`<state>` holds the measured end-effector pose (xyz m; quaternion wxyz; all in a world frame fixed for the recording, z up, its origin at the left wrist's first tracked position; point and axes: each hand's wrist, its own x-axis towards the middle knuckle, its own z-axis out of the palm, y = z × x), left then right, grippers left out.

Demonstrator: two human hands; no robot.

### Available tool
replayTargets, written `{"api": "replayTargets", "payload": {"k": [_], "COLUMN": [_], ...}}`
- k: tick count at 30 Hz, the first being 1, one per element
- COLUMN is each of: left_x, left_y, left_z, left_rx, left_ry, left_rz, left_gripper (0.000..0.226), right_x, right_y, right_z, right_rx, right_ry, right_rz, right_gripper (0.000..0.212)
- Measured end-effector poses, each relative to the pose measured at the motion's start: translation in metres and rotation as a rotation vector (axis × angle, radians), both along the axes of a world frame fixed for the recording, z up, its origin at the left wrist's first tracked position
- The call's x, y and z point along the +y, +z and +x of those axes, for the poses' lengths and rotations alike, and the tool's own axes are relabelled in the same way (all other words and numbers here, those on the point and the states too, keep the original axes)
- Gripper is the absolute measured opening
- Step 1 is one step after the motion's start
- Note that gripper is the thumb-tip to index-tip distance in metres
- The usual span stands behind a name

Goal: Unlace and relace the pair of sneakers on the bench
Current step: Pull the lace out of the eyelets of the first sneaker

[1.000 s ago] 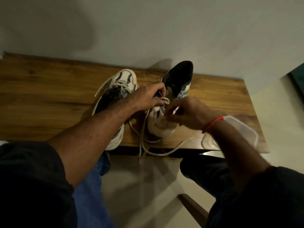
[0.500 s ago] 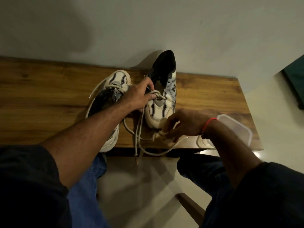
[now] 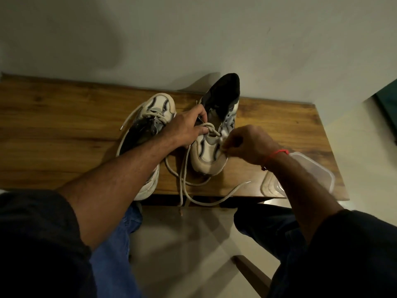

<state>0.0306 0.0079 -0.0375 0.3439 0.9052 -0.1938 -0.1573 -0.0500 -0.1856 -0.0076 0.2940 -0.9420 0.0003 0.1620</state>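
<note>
Two white sneakers stand on the wooden bench [image 3: 64,130]. The left sneaker [image 3: 150,117] points its toe at the wall, partly hidden by my forearm. The right sneaker [image 3: 210,147] has its toe toward me and its dark heel leaning on the wall. My left hand [image 3: 187,127] grips the right sneaker at its tongue and top lace crossing. My right hand [image 3: 247,145] pinches the lace at the shoe's right side. The loose white lace [image 3: 193,190] trails over the bench's front edge.
A clear plastic container [image 3: 311,168] sits on the bench's near right corner, partly behind my right wrist. The wall rises directly behind the bench. My knees are under the front edge, and a wooden bar [image 3: 251,274] lies on the floor below.
My right hand rose from the bench's front edge near the shoe's toe to the sneaker's right side, still with the lace. My left hand stays on the tongue.
</note>
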Motion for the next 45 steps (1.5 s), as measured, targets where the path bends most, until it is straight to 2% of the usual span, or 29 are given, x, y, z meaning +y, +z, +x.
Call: {"api": "replayTargets", "payload": {"k": [3,5,7,9,11,12,14,17,22,24,29,32,35,37,40,42,45], "left_x": [0.000,-0.002,-0.002,-0.002,-0.002,-0.001,-0.001,-0.001,0.001,-0.002,-0.006,-0.007,-0.007,-0.004,0.000,0.001,-0.004], "left_y": [-0.001,-0.001,0.000,0.000,0.001,0.001,0.000,-0.002,-0.004,-0.004,-0.005,-0.008,-0.003,0.002,0.008,0.009,0.008], "left_z": [0.001,0.002,0.001,0.002,0.003,0.003,0.003,0.000,0.000,-0.001,-0.006,-0.005,-0.003,-0.001,0.003,0.003,0.004], "left_rx": [0.025,0.061,0.064,0.069,0.080,0.078,0.054,0.003,-0.048,-0.051,-0.084,-0.113,-0.177,-0.258,-0.362,-0.438,-0.497], "left_ry": [0.020,0.053,0.054,0.047,0.045,0.042,0.028,0.007,-0.032,-0.013,0.013,-0.036,-0.101,-0.144,-0.209,-0.226,-0.304], "left_rz": [-0.023,-0.060,-0.061,-0.053,-0.054,-0.052,-0.050,-0.041,-0.033,-0.043,-0.043,0.013,0.157,0.269,0.359,0.377,0.408], "left_gripper": [0.020,0.021,0.021,0.020,0.020,0.021,0.021,0.021,0.021,0.021,0.023,0.024,0.030,0.035,0.042,0.048,0.045], "right_x": [0.003,0.000,-0.008,-0.017,-0.017,-0.014,-0.005,0.001,-0.005,-0.006,0.012,0.031,0.037,0.032,0.016,0.000,-0.027], "right_y": [0.012,0.014,0.011,0.006,-0.003,-0.008,-0.016,-0.014,0.012,0.013,0.013,0.010,0.012,0.017,0.023,0.026,0.029], "right_z": [-0.009,-0.008,-0.003,0.003,0.010,0.013,0.017,0.017,0.007,0.001,-0.003,-0.004,-0.004,-0.004,-0.005,-0.005,-0.006], "right_rx": [0.376,0.393,0.225,-0.050,-0.242,-0.284,-0.298,-0.202,0.271,0.363,0.115,0.067,0.160,0.285,0.467,0.500,0.484], "right_ry": [0.277,0.258,-0.008,-0.310,-0.481,-0.497,-0.433,-0.227,0.136,0.220,0.107,0.302,0.371,0.373,0.265,0.179,0.042], "right_rz": [-0.017,0.002,0.103,0.186,0.294,0.315,0.217,0.034,-0.027,-0.030,0.081,-0.134,-0.299,-0.298,-0.212,-0.188,-0.209], "right_gripper": [0.014,0.013,0.011,0.012,0.012,0.011,0.010,0.011,0.011,0.013,0.025,0.037,0.047,0.056,0.068,0.061,0.047]}}
